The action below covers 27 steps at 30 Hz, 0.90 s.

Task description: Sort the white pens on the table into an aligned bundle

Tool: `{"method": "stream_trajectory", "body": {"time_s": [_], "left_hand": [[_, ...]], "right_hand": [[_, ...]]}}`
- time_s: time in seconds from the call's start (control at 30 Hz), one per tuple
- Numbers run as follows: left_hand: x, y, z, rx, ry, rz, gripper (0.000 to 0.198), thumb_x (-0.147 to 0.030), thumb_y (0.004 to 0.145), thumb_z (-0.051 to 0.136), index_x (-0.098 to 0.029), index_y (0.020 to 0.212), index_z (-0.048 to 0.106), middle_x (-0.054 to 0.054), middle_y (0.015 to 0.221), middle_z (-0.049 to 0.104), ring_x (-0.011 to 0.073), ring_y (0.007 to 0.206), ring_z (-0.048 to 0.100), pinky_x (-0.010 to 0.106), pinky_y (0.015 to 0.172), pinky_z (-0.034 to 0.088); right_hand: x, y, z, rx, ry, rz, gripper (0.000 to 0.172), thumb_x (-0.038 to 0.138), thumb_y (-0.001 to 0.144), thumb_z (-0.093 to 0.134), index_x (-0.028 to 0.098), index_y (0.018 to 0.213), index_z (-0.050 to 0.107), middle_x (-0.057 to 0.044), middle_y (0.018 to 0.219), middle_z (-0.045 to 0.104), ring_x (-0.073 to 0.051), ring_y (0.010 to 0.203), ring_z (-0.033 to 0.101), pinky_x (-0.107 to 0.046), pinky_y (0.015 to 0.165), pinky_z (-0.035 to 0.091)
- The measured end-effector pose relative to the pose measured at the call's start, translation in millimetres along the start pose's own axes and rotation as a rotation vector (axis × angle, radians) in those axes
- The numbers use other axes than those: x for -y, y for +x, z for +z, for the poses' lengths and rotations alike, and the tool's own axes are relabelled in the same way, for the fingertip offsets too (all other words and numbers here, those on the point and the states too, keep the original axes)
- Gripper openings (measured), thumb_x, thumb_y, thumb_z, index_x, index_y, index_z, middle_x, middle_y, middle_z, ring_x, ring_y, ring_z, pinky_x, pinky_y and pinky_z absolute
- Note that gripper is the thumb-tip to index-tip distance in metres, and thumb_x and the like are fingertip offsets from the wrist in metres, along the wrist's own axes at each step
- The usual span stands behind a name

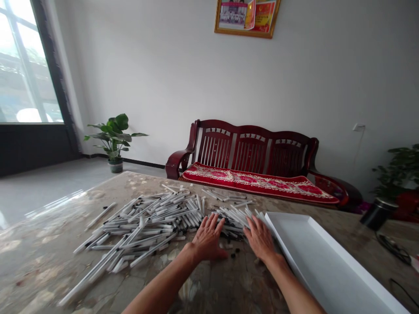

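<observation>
A large heap of thin white tubes with black ends, like pen barrels, spreads over the table left of centre. At its right edge my left hand lies with fingers spread, touching or just over the tubes. My right hand is beside it, fingers apart, at a smaller group of white tubes lying between the hands and beyond them. Several small black caps are scattered on the table between my hands. Just right of my right hand stands a shallow white tray. Neither hand grips anything that I can see.
The patterned tabletop reaches across the front. A dark red wooden bench with a red floral cover stands behind it. To the right are a black cylindrical container and a dark cable. A potted plant stands back left.
</observation>
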<state>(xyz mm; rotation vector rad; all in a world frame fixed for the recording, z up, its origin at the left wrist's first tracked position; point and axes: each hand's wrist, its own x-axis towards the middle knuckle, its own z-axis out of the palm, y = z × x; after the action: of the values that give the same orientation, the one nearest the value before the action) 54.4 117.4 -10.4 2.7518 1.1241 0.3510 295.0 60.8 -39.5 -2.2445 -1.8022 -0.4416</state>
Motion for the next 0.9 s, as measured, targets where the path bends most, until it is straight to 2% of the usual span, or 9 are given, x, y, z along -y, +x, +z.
{"method": "stream_trajectory", "body": {"time_s": [0.1, 0.27, 0.5, 0.57, 0.73, 0.83, 0.9], "left_hand": [[8, 20, -4.2, 0.043, -0.006, -0.025, 0.123, -0.076, 0.053, 0.075, -0.020, 0.153, 0.031, 0.021, 0.162, 0.020, 0.0389, 0.150, 0.016, 0.057, 0.121, 0.013], [19, 41, -9.0, 0.130, -0.054, -0.021, 0.130, -0.080, 0.049, 0.074, -0.024, 0.155, 0.023, 0.021, 0.163, 0.017, 0.0396, 0.150, 0.015, 0.061, 0.118, 0.013], [30, 63, -8.8, 0.248, -0.049, -0.005, 0.144, -0.079, 0.041, 0.077, -0.026, 0.157, 0.012, 0.022, 0.164, 0.010, 0.0439, 0.149, 0.012, 0.064, 0.114, 0.019], [32, 67, -11.4, 0.256, -0.029, -0.012, 0.147, -0.077, 0.038, 0.079, -0.025, 0.158, 0.011, 0.023, 0.163, 0.014, 0.0463, 0.148, 0.016, 0.065, 0.112, 0.022], [31, 69, -18.7, 0.203, -0.027, 0.040, 0.136, -0.075, 0.042, 0.079, -0.028, 0.156, 0.021, 0.018, 0.149, 0.046, 0.0445, 0.139, 0.035, 0.063, 0.112, 0.024], [29, 65, -17.4, 0.184, -0.034, 0.068, 0.127, -0.077, 0.047, 0.076, -0.029, 0.154, 0.027, 0.017, 0.147, 0.047, 0.0422, 0.138, 0.037, 0.062, 0.112, 0.024], [27, 61, -14.0, 0.170, -0.039, 0.080, 0.121, -0.077, 0.051, 0.073, -0.029, 0.153, 0.029, 0.016, 0.147, 0.048, 0.0404, 0.137, 0.038, 0.059, 0.112, 0.026]], "right_hand": [[0, -1, 2, -0.013, 0.025, -0.004, 0.050, 0.042, 0.096, 0.042, 0.024, 0.142, 0.052, -0.010, 0.149, 0.048, -0.034, 0.134, 0.045, -0.049, 0.109, 0.038], [-2, -2, 4, -0.046, 0.021, -0.019, 0.054, 0.048, 0.095, 0.044, 0.024, 0.143, 0.051, -0.011, 0.150, 0.047, -0.034, 0.133, 0.047, -0.049, 0.108, 0.040], [-1, -3, -2, -0.059, 0.035, -0.013, 0.051, 0.047, 0.096, 0.044, 0.027, 0.142, 0.051, -0.010, 0.149, 0.048, -0.032, 0.130, 0.051, -0.047, 0.105, 0.042], [-1, -2, -4, -0.067, 0.026, 0.004, 0.051, 0.047, 0.096, 0.044, 0.026, 0.142, 0.052, -0.012, 0.150, 0.046, -0.033, 0.132, 0.048, -0.047, 0.106, 0.040], [1, 3, -10, -0.070, -0.077, 0.108, 0.056, 0.046, 0.096, 0.046, 0.018, 0.145, 0.049, -0.018, 0.151, 0.043, -0.036, 0.138, 0.040, -0.048, 0.111, 0.033], [6, 8, -17, 0.009, -0.128, 0.182, 0.055, 0.047, 0.097, 0.045, 0.020, 0.146, 0.048, -0.017, 0.147, 0.048, -0.035, 0.135, 0.045, -0.048, 0.108, 0.036], [10, 10, -23, 0.065, -0.118, 0.181, 0.053, 0.049, 0.098, 0.044, 0.024, 0.145, 0.049, -0.014, 0.144, 0.053, -0.034, 0.133, 0.048, -0.048, 0.107, 0.037]]}}
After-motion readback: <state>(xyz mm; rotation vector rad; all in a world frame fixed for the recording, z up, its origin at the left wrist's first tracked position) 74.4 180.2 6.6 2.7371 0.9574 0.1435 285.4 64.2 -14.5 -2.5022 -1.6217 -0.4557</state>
